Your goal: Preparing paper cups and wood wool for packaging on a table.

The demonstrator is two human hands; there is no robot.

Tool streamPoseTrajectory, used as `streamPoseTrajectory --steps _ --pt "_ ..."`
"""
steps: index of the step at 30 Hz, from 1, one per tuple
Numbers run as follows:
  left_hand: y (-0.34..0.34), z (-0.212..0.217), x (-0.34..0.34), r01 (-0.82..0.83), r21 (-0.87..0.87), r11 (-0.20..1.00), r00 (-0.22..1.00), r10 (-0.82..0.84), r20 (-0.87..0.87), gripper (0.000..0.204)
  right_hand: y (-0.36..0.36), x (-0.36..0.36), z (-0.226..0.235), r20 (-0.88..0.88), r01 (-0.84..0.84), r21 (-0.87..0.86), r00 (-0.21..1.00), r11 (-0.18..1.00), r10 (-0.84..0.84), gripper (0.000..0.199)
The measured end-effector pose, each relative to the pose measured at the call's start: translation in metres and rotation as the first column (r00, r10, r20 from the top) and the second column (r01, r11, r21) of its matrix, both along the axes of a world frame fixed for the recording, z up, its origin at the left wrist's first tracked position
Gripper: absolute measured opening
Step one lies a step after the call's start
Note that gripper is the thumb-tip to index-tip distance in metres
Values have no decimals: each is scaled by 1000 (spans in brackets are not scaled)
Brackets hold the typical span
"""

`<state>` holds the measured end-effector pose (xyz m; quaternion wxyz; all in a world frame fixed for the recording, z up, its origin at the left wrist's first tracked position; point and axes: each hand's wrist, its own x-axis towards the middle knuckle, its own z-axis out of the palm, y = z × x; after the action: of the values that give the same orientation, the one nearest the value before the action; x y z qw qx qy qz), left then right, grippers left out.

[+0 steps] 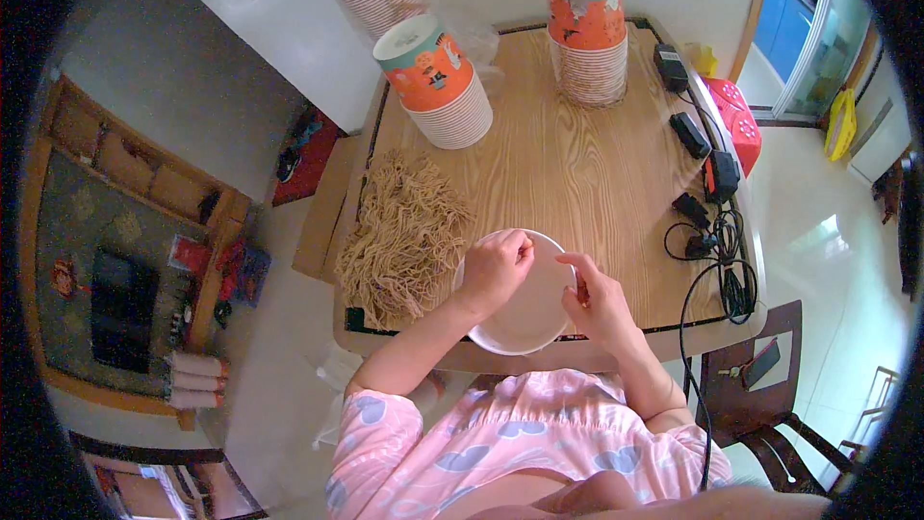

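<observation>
Nearest the body, both forearms rise from pink sleeves toward a white paper bowl [527, 313] that sits at the near edge of the wooden table [577, 173], slightly overhanging it. The left hand [493, 268] is bent at the wrist and hangs over the bowl's left half, knuckles up, fingers curled into a loose fist with the tips pinched together; whether anything is pinched between them cannot be told. The right hand [597, 297] rests against the bowl's right rim, thumb and forefinger stretched forward along the edge and the remaining fingers folded, gripping the rim.

Just left of the bowl lies a large heap of dry brown noodles [404, 236], spread along the table's left side and close to the left wrist. On the right side of the table sit black power adapters [707, 159] with tangled cables [717, 270] trailing over the edge.

Farther back stand two stacks of paper cups with orange printed sleeves, one at the left [435, 82] leaning a little, one at the right [587, 34] upright, well apart from each other.
</observation>
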<state>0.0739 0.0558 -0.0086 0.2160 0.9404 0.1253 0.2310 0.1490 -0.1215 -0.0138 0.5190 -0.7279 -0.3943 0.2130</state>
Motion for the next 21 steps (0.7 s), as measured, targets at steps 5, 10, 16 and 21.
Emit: streamPoseTrajectory --steps 5,10,16,21 --pt "0 2 0 -49 25 998 999 49 5 9 0 1 -1 3 -9 10 1000 1000 9 42" --pt "1 2 -1 -75 56 996 997 74 18 9 -1 -1 1 -13 5 13 1000 1000 -4 40" --pt "2 0 1 -79 61 995 997 78 27 9 -1 1 -1 45 -14 15 999 1000 13 43" --pt "2 0 0 -97 90 991 995 96 16 10 -1 1 2 22 -16 -10 1000 1000 16 42"
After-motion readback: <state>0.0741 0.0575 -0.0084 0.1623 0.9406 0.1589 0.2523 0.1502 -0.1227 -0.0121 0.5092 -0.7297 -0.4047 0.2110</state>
